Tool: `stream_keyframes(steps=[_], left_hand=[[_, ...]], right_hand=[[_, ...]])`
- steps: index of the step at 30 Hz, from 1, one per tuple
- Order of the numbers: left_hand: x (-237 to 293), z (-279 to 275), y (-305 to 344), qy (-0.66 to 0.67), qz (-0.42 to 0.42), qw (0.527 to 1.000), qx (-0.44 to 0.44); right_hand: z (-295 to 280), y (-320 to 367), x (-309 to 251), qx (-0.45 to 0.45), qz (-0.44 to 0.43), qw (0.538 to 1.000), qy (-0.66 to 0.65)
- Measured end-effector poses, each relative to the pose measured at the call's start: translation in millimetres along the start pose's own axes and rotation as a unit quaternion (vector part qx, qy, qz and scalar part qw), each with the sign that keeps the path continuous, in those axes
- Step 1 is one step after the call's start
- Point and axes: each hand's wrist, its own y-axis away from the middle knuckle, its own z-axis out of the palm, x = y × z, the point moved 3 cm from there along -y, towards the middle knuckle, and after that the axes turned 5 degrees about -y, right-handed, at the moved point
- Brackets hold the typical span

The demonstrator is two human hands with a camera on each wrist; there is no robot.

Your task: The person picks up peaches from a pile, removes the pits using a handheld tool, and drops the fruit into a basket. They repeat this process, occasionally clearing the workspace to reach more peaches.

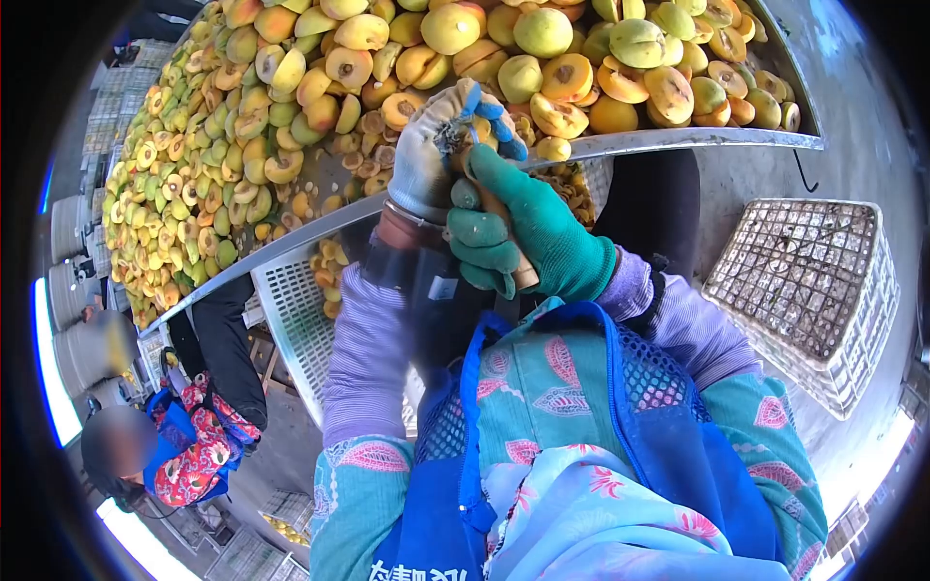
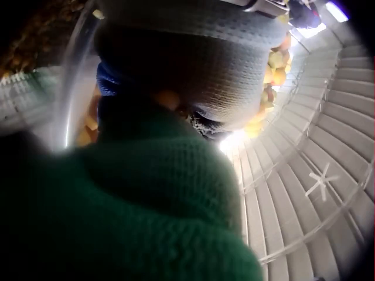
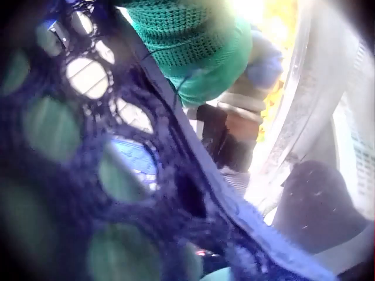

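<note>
My left hand [image 1: 424,160], in a pale glove with blue fingertips and a dark-stained patch, curls round a mostly hidden peach [image 1: 480,128] at the table's near edge. My right hand [image 1: 542,228], in a green knitted glove, grips a wooden tool handle [image 1: 497,208] whose lower end sticks out below the fist. The tool's working end is hidden between the two hands. In the left wrist view the green glove [image 2: 170,187] presses close under the pale one [image 2: 228,76]. The right wrist view shows the green glove [image 3: 193,52] behind blue apron mesh.
Halved and whole peaches [image 1: 262,126] heap the metal-edged table [image 1: 678,141]. Below its rim stands a white crate [image 1: 300,324] beside my left forearm. A stained white crate [image 1: 799,281] sits upside down at right. Another person [image 1: 199,441] in red floral sleeves is at lower left.
</note>
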Motion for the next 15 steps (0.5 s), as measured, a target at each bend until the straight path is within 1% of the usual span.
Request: stream_keyframes(steps=[1, 2, 3, 4, 5, 6, 7, 9, 10, 11, 12, 13, 14, 15], left_hand=[[1.5, -2.1, 3.2, -0.054, 0.020, 0.998, 0.018], [-0.7, -6.7, 3.1, -0.077, 0.016, 0.996, 0.039], [-3.4, -13.4, -0.2, -0.099, 0.015, 0.993, 0.060], [-4.9, -19.1, -1.5, -0.121, 0.015, 0.989, 0.082], [-4.2, -16.1, -1.8, -0.037, -0.009, 0.998, 0.054], [-1.1, -11.3, -0.3, 0.017, 0.002, 1.000, 0.023], [0.7, -4.7, 4.3, 0.068, 0.009, 0.998, -0.007], [1.3, -2.6, 17.0, 0.150, 0.031, 0.987, -0.051], [6.3, -9.5, 33.1, 0.021, 0.096, 0.990, 0.098], [18.1, -18.5, 60.2, -0.254, 0.192, 0.937, 0.145], [29.1, -27.3, 89.1, -0.499, 0.255, 0.790, 0.249], [45.7, -54.8, 118.0, -0.343, 0.170, 0.854, 0.352], [67.4, -70.3, 135.4, -0.429, 0.079, 0.779, 0.450], [77.7, -79.1, 137.9, -0.561, 0.055, 0.685, 0.462]], right_hand=[[1.1, 1.5, -0.6, 0.038, -0.012, 0.996, 0.085], [-0.2, 3.1, -0.8, 0.076, -0.022, 0.982, 0.172], [-3.9, 0.7, 2.7, 0.065, -0.016, 0.989, 0.133], [-4.7, -2.1, 7.6, -0.019, 0.015, 0.999, 0.024], [-1.8, -6.1, 9.1, -0.106, 0.045, 0.990, -0.085], [3.0, -8.5, 8.7, -0.191, 0.076, 0.960, -0.192], [4.6, -10.3, 10.2, -0.216, 0.068, 0.954, -0.195], [4.6, -9.1, 11.0, -0.241, 0.104, 0.946, -0.190], [4.0, -6.2, 10.3, -0.252, 0.121, 0.942, -0.187], [9.2, 2.4, 12.0, -0.254, 0.128, 0.945, -0.160], [2.0, 10.4, 10.7, -0.192, 0.127, 0.964, -0.132], [-7.9, 20.0, 6.7, -0.132, 0.124, 0.978, -0.104], [-17.7, 23.7, 1.2, -0.073, 0.115, 0.988, -0.073], [-29.1, 21.5, 5.2, -0.014, 0.120, 0.991, -0.051]])
